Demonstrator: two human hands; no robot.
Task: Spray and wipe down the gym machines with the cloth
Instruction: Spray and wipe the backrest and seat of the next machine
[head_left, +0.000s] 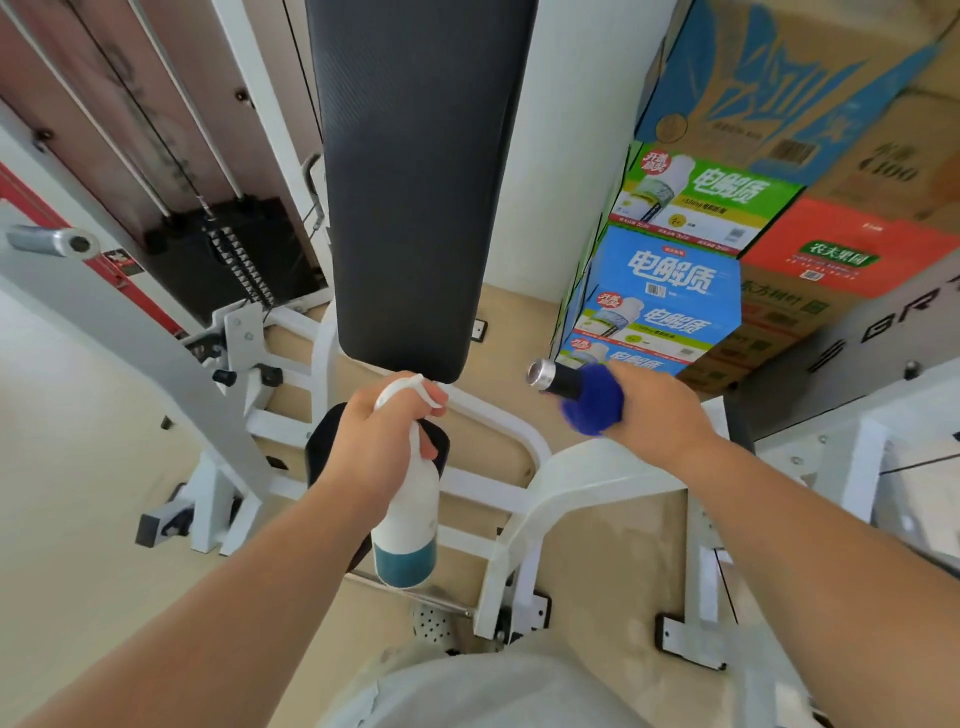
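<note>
Gripping fuzzy blue cloth (592, 402) and white spray bottle (408, 504).
My right hand (660, 415) wraps the cloth round a chrome-capped handle (553, 376), two o'clock of the cylindrical bottle my left hand (382, 441) clutches.

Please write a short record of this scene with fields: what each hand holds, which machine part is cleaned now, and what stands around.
left hand: grips the neck of the white plastic spray bottle with teal base
right hand: holds the fluffy blue cloth around a handle
part being wiped: black machine handle with silver end cap
ahead, centre: long black padded backrest
far left: black weight stack
far right: stacked printed cardboard boxes
</note>
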